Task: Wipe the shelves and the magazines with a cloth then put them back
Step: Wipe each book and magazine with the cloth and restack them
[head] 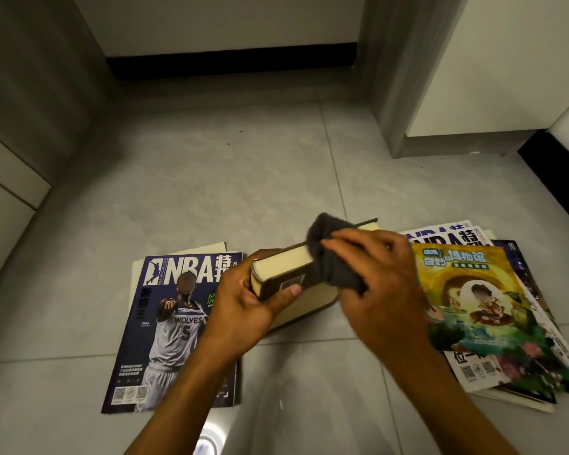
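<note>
My left hand [243, 303] grips the near end of a thick dark-covered book [286, 269], held on edge above the floor with its pale page block facing up. My right hand [381, 284] holds a dark grey cloth [329, 254] wrapped over the book's top edge and side. On the floor at the left lies a purple NBA magazine [168, 323] on top of a pale sheet. A spread pile of magazines [483, 307] lies at the right, topped by a colourful cartoon cover.
The grey tiled floor [227, 178] stretches ahead to a white wall with a black skirting board [230, 64]. A grey door frame [395, 93] stands at the back right, and pale cabinet fronts [7, 178] run along the left.
</note>
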Motion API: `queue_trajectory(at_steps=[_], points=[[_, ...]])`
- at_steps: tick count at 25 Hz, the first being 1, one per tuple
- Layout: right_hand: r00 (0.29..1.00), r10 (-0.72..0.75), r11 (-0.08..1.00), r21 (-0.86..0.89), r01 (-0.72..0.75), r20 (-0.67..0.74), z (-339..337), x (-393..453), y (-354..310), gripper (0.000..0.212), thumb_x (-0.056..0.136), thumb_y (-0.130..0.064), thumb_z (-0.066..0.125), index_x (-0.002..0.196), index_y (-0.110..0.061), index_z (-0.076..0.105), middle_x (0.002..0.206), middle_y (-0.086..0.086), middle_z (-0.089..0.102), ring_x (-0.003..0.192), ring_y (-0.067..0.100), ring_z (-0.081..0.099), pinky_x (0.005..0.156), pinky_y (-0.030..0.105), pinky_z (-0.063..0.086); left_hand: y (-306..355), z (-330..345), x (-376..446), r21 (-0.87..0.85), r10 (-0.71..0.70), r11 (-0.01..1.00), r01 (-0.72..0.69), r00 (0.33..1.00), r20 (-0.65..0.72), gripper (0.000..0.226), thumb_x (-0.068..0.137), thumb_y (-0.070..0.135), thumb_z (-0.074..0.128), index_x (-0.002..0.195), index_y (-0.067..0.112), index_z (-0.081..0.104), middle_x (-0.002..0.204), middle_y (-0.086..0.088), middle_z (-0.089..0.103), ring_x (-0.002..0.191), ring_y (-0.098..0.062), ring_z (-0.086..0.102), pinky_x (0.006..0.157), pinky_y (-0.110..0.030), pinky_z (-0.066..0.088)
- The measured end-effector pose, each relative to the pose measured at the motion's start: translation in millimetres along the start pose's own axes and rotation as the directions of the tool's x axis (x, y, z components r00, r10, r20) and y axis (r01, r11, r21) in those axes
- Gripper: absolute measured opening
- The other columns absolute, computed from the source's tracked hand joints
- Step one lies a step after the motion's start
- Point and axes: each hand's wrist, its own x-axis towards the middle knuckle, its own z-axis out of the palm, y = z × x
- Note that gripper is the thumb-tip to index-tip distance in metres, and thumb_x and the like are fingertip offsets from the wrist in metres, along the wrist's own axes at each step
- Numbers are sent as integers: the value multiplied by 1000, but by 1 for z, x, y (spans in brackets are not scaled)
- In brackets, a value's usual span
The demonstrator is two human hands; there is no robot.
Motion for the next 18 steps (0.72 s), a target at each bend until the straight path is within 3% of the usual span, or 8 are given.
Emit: queue_trajectory(at_steps=[4,6,9,12,14,15,16,18], points=[[969,233,966,-98,-241,-78,-6,13,31,45,77,-22,46,118,-11,62,122,8,60,113,31,42,88,53,45,0,7,2,47,13,999,-14,1000,17,39,77,11,74,96,39,55,90,43,61,91,20,58,72,-2,46],[985,143,980,-123,-154,-94,4,8,-9,47,76,-25,44,118,-13,61,122,7,60,113,30,41,87,48,47,0,11,8,62,32,998,-32,999,2,36,76,13,77,94,38,58,88,36,65,87,14,62,71,-4,47],[991,-121,992,40,123,-51,19,-12,-54,39,83,-25,52,119,-15,63,121,4,63,112,26,44,86,39,47,-2,6,9,99,74,993,-70,996,-39,14,70,32,72,79,29,62,74,20,69,68,3,64,59,-11,49],[983,-181,981,60,183,-26,16,-8,-13,43,80,-18,56,123,-20,59,126,1,60,113,26,44,85,40,45,-10,5,0,100,45,994,-40,998,-53,23,73,19,79,88,31,66,83,19,71,79,0,67,67,-17,53],[993,87,995,62,-82,-74,11,-5,26,46,79,-9,55,123,-22,58,127,0,57,117,28,44,93,42,43,-9,10,-7,71,18,997,-13,997,-77,43,73,10,80,98,40,62,93,30,69,92,7,65,75,-11,52],[955,281,951,163,-263,-98,5,-2,39,44,81,-3,56,121,-23,59,124,1,58,117,29,47,94,45,44,-8,13,-10,73,26,997,-21,998,-65,47,72,11,80,101,42,61,96,32,67,97,8,63,77,-9,50],[862,496,839,309,-447,-100,-1,-2,48,40,85,0,56,115,-25,60,119,3,62,112,30,53,90,46,48,-7,16,-10,86,42,996,-38,998,-38,48,73,12,80,102,44,60,98,34,66,99,9,62,78,-8,49],[534,837,353,629,-693,119,-13,-8,49,25,90,-5,57,101,-28,61,105,6,65,102,31,61,75,39,51,-3,18,-10,116,58,991,-60,998,24,50,74,12,80,101,49,59,100,37,64,102,12,60,80,-7,48]])
